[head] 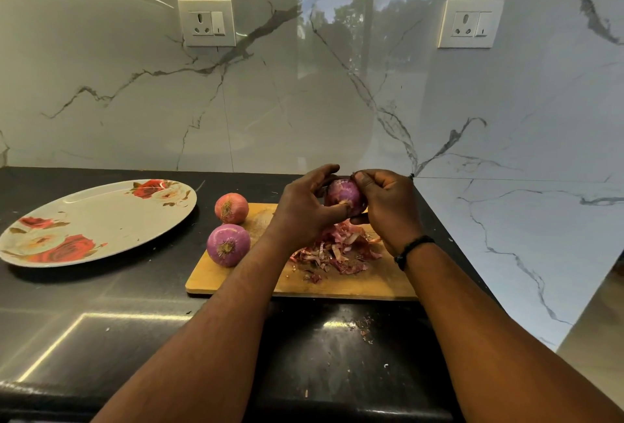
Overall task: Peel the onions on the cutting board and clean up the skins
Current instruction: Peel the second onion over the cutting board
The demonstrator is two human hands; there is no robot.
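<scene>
A purple onion (345, 193) is held up over the wooden cutting board (236, 279). My left hand (304, 210) grips it from the left, thumb on its root end. My right hand (385, 201) holds it from the right, its thumb and forefinger pinching at the onion's top. A heap of reddish onion skins (337, 248) lies on the board under my hands. A peeled purple onion (228, 244) sits at the board's left edge. Behind it an onion in papery orange-pink skin (231, 208) rests at the board's far left corner.
A large oval plate with a rose pattern (98, 220) lies on the black counter (101, 314) to the left. Marble walls stand behind and to the right, with two sockets (206, 22) (470, 23). Skin crumbs (363, 326) dot the counter near the front.
</scene>
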